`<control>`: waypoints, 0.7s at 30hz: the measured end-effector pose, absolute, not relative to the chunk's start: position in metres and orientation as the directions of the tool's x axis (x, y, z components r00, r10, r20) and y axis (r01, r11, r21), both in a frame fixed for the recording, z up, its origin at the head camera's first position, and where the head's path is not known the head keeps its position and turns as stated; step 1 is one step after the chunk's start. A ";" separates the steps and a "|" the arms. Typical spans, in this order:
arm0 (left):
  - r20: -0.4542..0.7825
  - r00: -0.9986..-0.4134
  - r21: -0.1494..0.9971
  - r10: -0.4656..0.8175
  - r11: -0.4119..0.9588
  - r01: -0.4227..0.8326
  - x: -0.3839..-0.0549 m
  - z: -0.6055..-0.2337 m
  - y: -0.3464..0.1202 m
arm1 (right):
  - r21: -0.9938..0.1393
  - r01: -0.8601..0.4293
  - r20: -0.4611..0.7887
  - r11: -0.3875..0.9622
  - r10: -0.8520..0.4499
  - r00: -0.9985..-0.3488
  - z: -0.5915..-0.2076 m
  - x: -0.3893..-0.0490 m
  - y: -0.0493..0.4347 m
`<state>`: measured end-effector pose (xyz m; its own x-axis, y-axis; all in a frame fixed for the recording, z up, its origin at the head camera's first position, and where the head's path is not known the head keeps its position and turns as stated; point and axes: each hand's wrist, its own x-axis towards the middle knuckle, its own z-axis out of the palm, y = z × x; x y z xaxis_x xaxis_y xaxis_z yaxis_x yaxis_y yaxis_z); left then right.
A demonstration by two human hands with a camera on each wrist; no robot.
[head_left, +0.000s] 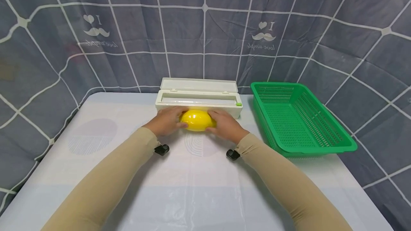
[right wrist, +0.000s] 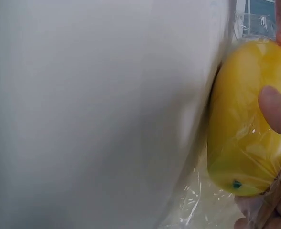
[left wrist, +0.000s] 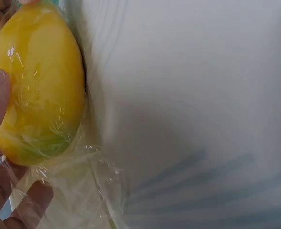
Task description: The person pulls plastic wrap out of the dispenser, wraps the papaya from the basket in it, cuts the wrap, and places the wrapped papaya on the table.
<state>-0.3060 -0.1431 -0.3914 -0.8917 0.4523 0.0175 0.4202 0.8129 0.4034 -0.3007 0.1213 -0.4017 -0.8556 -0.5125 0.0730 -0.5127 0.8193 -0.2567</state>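
A glossy yellow mango (head_left: 197, 120) lies on its side between the two hands, in front of a white cling film dispenser (head_left: 199, 99) whose lid is raised. Clear cling film (left wrist: 73, 191) covers the mango and spreads loosely past its ends. My left hand (head_left: 167, 119) grips the left end, its thumb on the near side and other fingers behind and among the film. At the opposite end my right hand (head_left: 227, 124) holds the mango the same way, thumb (right wrist: 279, 112) pressed to the film. In the right wrist view a small dark stem spot shows on the mango.
To the right stands a green plastic basket (head_left: 321, 148) with slotted walls. The table (head_left: 199, 202) has a pale printed cover. A grey grid-patterned curtain (head_left: 179, 27) hangs behind and at both sides.
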 end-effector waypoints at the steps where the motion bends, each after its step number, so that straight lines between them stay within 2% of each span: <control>1: 0.021 -0.893 0.410 0.449 0.811 0.417 -0.306 -0.392 -0.144 | -0.263 -0.514 0.070 0.817 -0.515 -0.854 -0.402 -0.301 0.122; 15: 0.036 -0.897 0.425 0.440 0.806 0.412 -0.305 -0.395 -0.151 | -0.257 -0.496 0.046 0.830 -0.502 -0.864 -0.406 -0.301 0.126; 21: 0.028 -0.902 0.431 0.430 0.810 0.399 -0.305 -0.395 -0.151 | -0.304 -0.483 0.022 0.821 -0.501 -0.865 -0.404 -0.300 0.126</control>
